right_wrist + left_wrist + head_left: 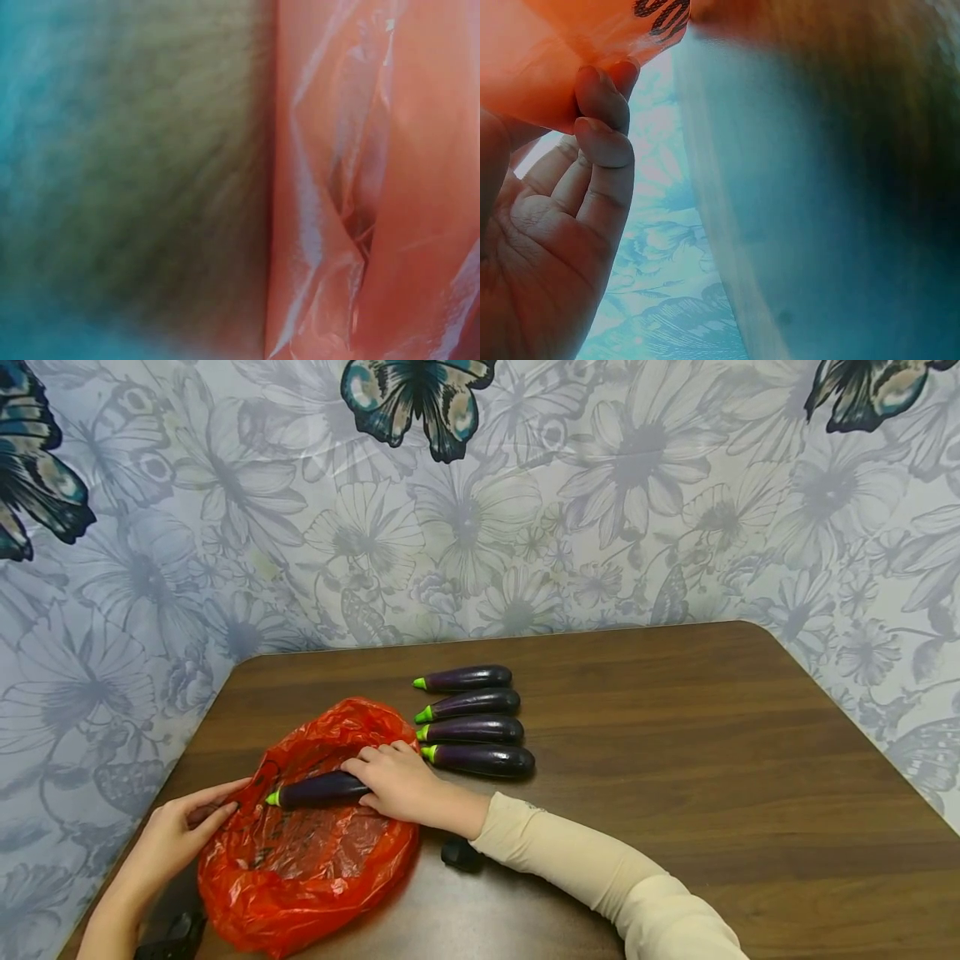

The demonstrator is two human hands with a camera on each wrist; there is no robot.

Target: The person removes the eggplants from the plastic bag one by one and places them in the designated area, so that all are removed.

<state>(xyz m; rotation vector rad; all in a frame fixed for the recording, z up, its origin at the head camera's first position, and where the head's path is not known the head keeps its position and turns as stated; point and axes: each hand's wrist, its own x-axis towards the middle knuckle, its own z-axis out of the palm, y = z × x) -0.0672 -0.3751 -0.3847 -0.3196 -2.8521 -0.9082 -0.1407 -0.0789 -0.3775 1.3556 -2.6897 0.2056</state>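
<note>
A red plastic bag (300, 893) lies spread with its mouth wide on the left of the table. My left hand (168, 843) pinches its left rim between thumb and fingers; the left wrist view shows the same hand (562, 202) with the bag's film (540, 67) at its fingertips. Over the bag's opening, my right hand (401, 783) grips the thick end of a dark purple eggplant (318, 789), whose green stem points left. Only blurred surface and bag film (420, 187) fill the right wrist view, with that hand hidden.
Several eggplants (480, 761) lie in a column right of the bag, stems to the left. A small black object (461, 855) sits under the right forearm. Behind the brown table (675, 735) stands a flower-patterned wall (525, 543).
</note>
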